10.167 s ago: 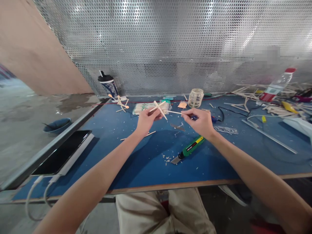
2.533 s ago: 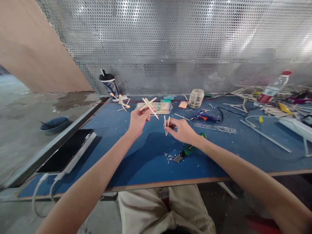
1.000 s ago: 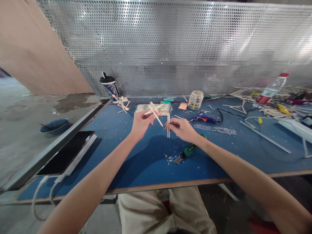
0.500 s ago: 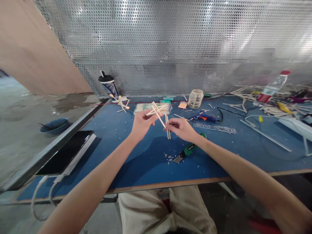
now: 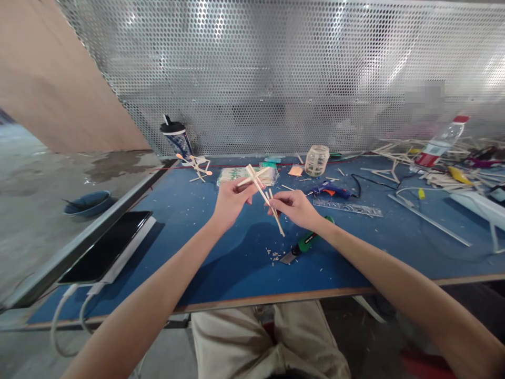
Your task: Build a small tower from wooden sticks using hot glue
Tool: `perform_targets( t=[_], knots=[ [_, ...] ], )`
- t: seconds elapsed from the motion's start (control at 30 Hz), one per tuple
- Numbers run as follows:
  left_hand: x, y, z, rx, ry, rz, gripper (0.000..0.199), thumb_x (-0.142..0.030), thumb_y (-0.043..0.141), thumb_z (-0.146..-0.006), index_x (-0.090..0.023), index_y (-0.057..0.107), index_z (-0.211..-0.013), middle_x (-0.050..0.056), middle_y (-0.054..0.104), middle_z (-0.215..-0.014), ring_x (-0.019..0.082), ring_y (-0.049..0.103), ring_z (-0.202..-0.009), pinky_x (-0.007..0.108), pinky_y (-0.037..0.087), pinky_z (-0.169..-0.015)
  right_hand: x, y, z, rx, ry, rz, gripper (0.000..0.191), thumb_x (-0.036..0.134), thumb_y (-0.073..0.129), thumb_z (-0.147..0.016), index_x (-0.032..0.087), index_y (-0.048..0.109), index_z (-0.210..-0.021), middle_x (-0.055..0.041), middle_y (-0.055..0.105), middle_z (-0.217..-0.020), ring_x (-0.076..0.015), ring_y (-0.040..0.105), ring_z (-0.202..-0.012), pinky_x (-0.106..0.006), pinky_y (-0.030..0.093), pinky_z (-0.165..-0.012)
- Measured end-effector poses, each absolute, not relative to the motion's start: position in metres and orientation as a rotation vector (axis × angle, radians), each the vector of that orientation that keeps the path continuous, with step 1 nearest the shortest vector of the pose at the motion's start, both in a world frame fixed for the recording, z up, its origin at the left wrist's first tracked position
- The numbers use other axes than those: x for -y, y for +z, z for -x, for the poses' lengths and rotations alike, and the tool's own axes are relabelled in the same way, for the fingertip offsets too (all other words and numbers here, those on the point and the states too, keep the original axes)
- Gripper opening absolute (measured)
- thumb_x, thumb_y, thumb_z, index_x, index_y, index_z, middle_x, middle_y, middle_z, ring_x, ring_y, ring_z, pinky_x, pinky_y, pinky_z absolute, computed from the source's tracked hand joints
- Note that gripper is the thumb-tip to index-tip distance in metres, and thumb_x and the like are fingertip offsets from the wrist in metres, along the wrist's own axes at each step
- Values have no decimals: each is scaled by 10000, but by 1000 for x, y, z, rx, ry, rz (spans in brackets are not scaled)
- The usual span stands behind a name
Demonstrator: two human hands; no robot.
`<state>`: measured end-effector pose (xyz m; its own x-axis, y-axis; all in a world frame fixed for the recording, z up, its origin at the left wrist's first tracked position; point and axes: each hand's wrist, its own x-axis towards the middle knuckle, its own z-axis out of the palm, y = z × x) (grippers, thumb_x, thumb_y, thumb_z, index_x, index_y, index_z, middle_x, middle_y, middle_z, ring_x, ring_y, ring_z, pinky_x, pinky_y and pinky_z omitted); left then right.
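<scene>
Between thumb and fingers, my left hand (image 5: pixel 230 201) pinches thin wooden sticks (image 5: pixel 255 178) that cross each other above the table. Close by on the right, my right hand (image 5: pixel 291 205) is closed on a pair of wooden sticks (image 5: pixel 278 221) that slant down to the right. The two sets overlap in view; whether they touch, I cannot tell. Below my right hand a green utility knife (image 5: pixel 305 242) lies on the blue table (image 5: pixel 229 268), its blade beside small wood shavings (image 5: pixel 273 258). A plastic packet of sticks (image 5: pixel 225 175) lies behind my left hand.
A blue glue gun (image 5: pixel 333 189), a clear ruler (image 5: pixel 349 207) and a jar (image 5: pixel 316 160) are right of centre. Loose sticks and a bottle (image 5: pixel 440 145) crowd the far right. A phone (image 5: pixel 106 247), cup (image 5: pixel 176 138) and small stick figure (image 5: pixel 196 166) are at left.
The pair of sticks in my right hand has tilted, its lower ends swinging to the right. My left hand has barely moved.
</scene>
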<state>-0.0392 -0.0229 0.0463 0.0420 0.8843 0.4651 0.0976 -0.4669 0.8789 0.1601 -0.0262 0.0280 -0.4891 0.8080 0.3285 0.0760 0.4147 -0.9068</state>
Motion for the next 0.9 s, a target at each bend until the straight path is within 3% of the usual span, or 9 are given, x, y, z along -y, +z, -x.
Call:
perform_targets(
  t=[0.63, 0.9],
  knots=[
    [33, 51, 32, -1067, 1389, -1766, 189, -288, 690, -815, -161, 786, -917, 38, 696, -751, 58, 512, -485, 187, 429, -462, 25, 19, -152, 1617, 1373, 691, 313, 486, 762, -754, 177, 733, -786, -43, 748, -767, -153, 690, -635, -295, 595, -627],
    [34, 50, 27, -1083, 1395, -1692, 187, -260, 707, -781, -150, 782, -911, 28, 669, -686, 77, 537, -510, 199, 466, -482, 24, 15, -148, 1537, 1454, 688, 314, 473, 797, -719, 192, 740, -846, -39, 744, -786, -166, 703, -667, -318, 615, -653]
  ],
)
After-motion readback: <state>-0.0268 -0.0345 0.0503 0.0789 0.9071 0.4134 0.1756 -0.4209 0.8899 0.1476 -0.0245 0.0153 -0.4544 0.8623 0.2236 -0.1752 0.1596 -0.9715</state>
